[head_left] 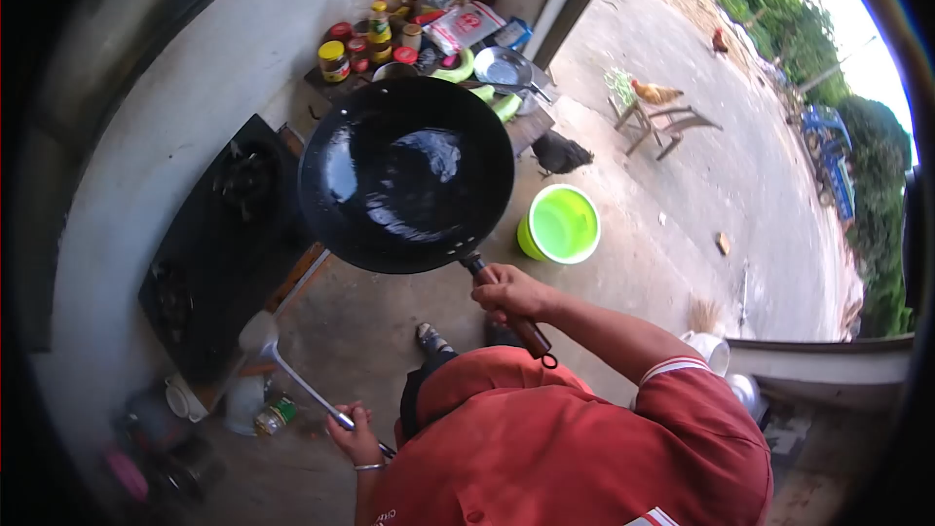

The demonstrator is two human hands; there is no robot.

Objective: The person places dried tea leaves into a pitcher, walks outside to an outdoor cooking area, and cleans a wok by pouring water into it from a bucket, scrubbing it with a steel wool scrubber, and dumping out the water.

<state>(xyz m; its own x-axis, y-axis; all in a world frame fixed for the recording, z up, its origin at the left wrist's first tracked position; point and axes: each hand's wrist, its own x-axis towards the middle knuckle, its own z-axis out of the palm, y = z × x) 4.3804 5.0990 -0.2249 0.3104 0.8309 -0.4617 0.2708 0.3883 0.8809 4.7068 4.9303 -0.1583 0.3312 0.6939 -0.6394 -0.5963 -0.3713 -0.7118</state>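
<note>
A black wok (404, 180) with a wet, shiny inside is held up in front of me. My right hand (511, 294) is closed round its brown wooden handle (529, 336), which ends in a metal ring. Lower down at the left, my left hand (358, 436) grips the handle of a metal ladle (297, 378). The ladle's pale head points up and left, close to the front edge of the black gas stove (209, 263). The wok hides part of the stove's right end and of the table behind it.
Jars and bottles (380, 34), a small pan (504, 66) and green gourds (458, 66) crowd a low table. A lime-green bucket (560, 224) stands on the floor, near a black hen (562, 152). Outside, a brown chicken (655, 93) is by a wooden chair (672, 124).
</note>
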